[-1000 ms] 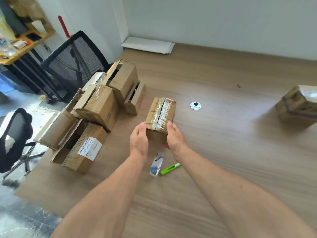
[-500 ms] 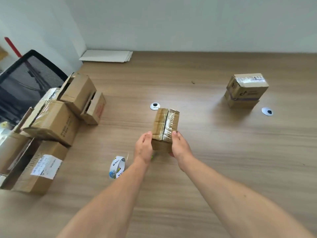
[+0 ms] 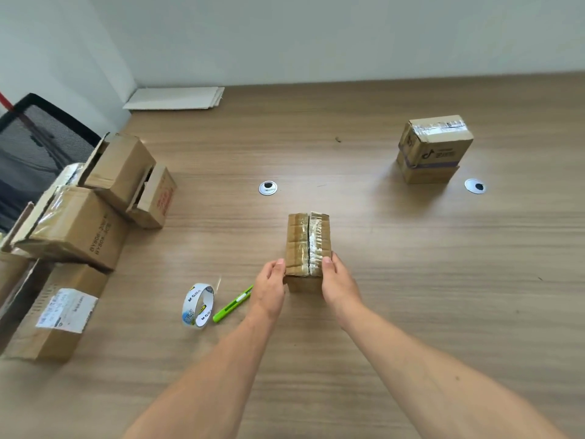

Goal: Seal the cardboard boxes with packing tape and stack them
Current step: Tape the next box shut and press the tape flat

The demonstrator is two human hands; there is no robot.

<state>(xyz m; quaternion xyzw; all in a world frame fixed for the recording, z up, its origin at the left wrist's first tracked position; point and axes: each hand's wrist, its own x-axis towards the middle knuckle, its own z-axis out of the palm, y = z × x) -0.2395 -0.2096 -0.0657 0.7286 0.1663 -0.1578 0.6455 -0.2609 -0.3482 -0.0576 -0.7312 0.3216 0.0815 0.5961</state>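
Note:
A small narrow cardboard box (image 3: pixel 307 239) stands on the wooden table in the middle, its two top flaps meeting along a dark seam with old clear tape on them. My left hand (image 3: pixel 269 288) grips its near left side and my right hand (image 3: pixel 338 285) grips its near right side, thumbs on the top edge. A roll of packing tape (image 3: pixel 198 305) stands on edge left of my left hand, with a green utility knife (image 3: pixel 232 304) lying beside it. A stack of two taped boxes (image 3: pixel 432 150) sits at the far right.
Several open cardboard boxes (image 3: pixel 79 223) are piled at the table's left edge. Two round cable grommets (image 3: pixel 267 187) (image 3: pixel 474 186) sit in the tabletop. Flat white sheets (image 3: pixel 175 98) lie at the far corner. A black mesh chair (image 3: pixel 38 144) stands behind the pile.
The small box moved away from the pile toward the table's middle between both hands. The view swung right, bringing the taped stack further into view and uncovering the tape roll and knife.

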